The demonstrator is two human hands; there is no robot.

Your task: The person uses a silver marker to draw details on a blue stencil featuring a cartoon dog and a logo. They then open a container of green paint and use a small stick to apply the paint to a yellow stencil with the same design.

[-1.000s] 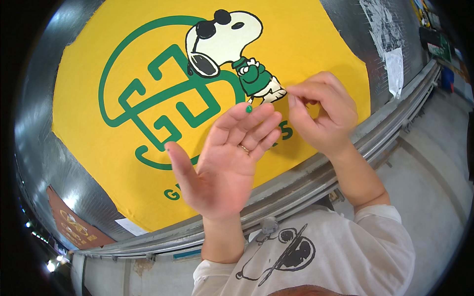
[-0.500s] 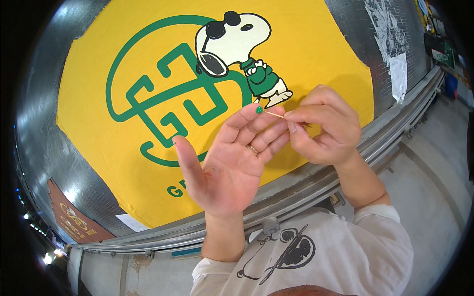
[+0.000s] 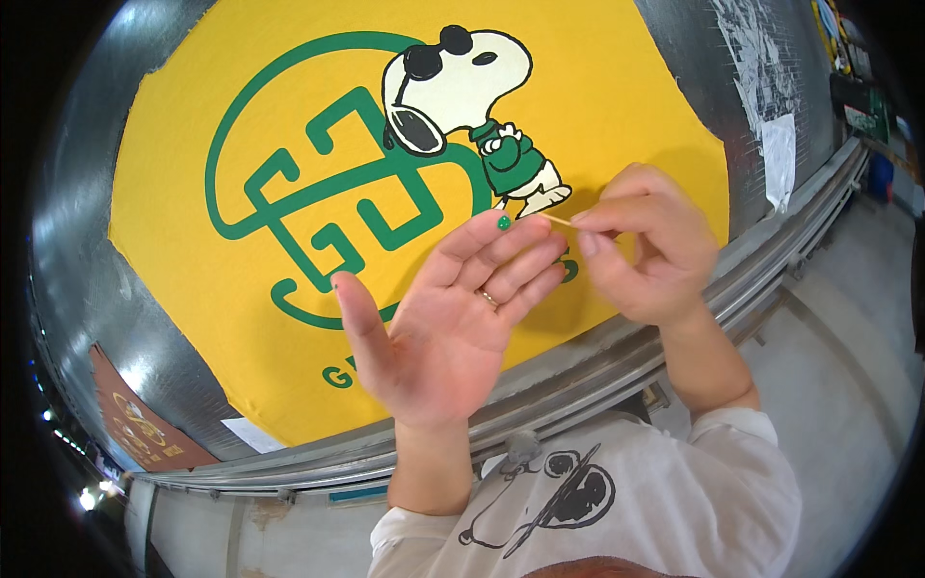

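My left hand (image 3: 448, 328) is held palm up above the printed cloth, fingers stretched out. A blob of green paint (image 3: 503, 223) sits on its index fingertip, and a ring circles one finger. Between the thumb and index finger of my right hand (image 3: 655, 246) is a thin wooden toothpick (image 3: 556, 221). Its tip points left, close by the left middle fingertip and a little apart from the green blob. Beneath both hands lies a yellow cloth (image 3: 617, 106) with a green line emblem and a cartoon dog (image 3: 482, 82) in sunglasses and a green top.
The cloth lies on a dark, scuffed table (image 3: 87, 241) edged by a metal rail (image 3: 732, 279). A brown printed piece (image 3: 145, 419) lies at the lower left, near a white paper scrap (image 3: 252, 433). A whitish strip (image 3: 779, 159) hangs at the right, with tools (image 3: 858, 96) beyond.
My right hand has moved slightly right, drawing the toothpick away from the green blob. My left hand has dropped a little.
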